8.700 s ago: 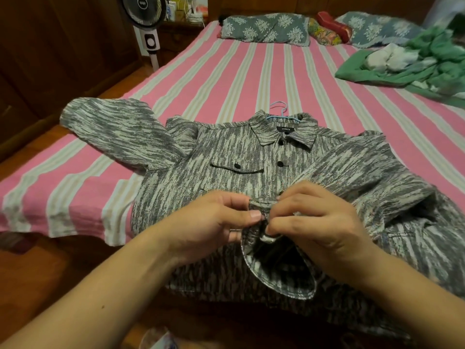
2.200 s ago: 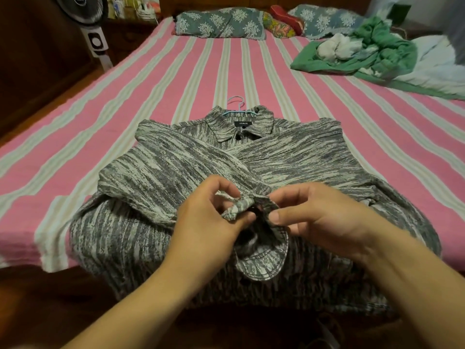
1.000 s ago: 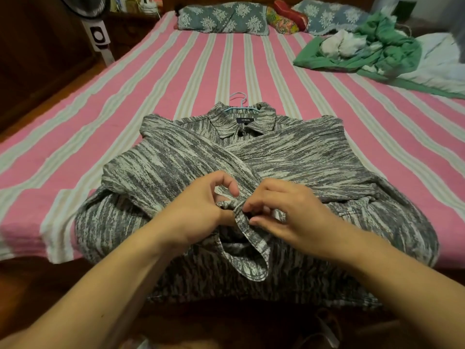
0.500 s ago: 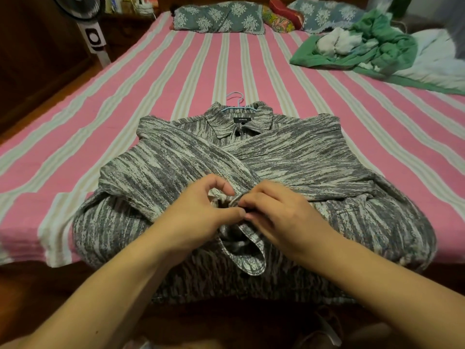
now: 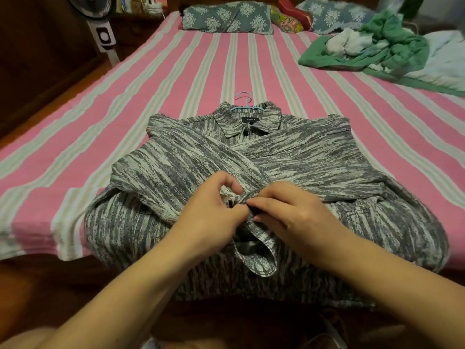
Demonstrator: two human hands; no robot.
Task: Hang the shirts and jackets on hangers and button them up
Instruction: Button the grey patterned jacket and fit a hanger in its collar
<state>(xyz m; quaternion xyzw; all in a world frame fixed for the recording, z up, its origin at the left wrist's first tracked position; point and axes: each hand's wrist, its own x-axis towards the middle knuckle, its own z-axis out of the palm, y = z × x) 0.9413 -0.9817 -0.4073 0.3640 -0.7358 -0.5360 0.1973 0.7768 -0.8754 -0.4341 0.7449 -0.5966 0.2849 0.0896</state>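
Fastening a jacket cuff at the foot of the bed

Spanning the view, the bed carries a pink sheet with pale stripes. Two patterned pillows lie at its far end, and a heap of green and white clothes lies on its far right side. A fan stands on the floor at the far left.

The jacket, grey and white in a streaked weave, lies front up on the near edge of the bed, its hem hanging over the side. Both sleeves are folded across the chest. The collar is at the far end, with one dark button visible beneath it. The pale blue hook of a hanger protrudes from the collar onto the sheet.

One cuff is raised above the jacket front, forming an open loop below the hands. The left hand pinches the cuff fabric between thumb and curled fingers. The right hand pinches the same cuff from the opposite side, fingertips meeting those of the left. Whether the cuff button is fastened cannot be determined.
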